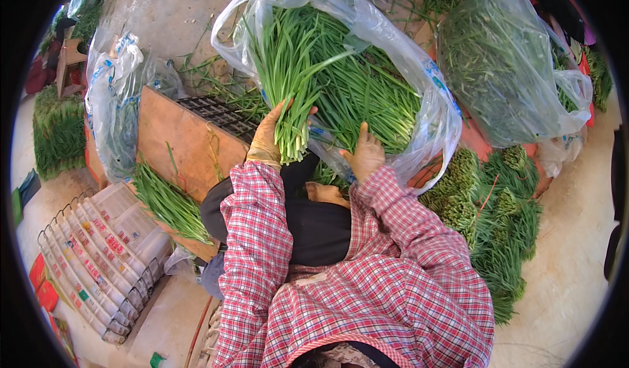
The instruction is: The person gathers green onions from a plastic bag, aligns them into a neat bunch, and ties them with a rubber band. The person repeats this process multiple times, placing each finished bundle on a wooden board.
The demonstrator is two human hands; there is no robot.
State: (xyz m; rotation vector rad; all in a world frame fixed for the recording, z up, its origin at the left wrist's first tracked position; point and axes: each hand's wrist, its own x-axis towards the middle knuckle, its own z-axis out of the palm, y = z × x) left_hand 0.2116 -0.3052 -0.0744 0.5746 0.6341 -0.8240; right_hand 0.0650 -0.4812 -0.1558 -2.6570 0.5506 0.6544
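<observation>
My left hand (268, 139), in what looks like a thin yellowish glove, grips a bunch of garlic chives (290, 88) near its pale cut ends. The leaves point away from me, over a heap of more chives (358, 92) inside a clear plastic bag (444, 102). The bag's mouth lies wide around the heap. My right hand (366, 154) is at the heap's near edge, thumb and fingers apart, with nothing seen in it. It is beside the pale stem ends. Part of its fingertips' contact with the leaves is hard to tell.
On my left a wooden board (184, 139) bears a small pile of chives (169, 203), beside a black plastic crate (218, 115). A wire rack with newspaper (98, 255) stands lower left. Tied chive bundles (506, 230) and a filled plastic bag (496, 68) are at right.
</observation>
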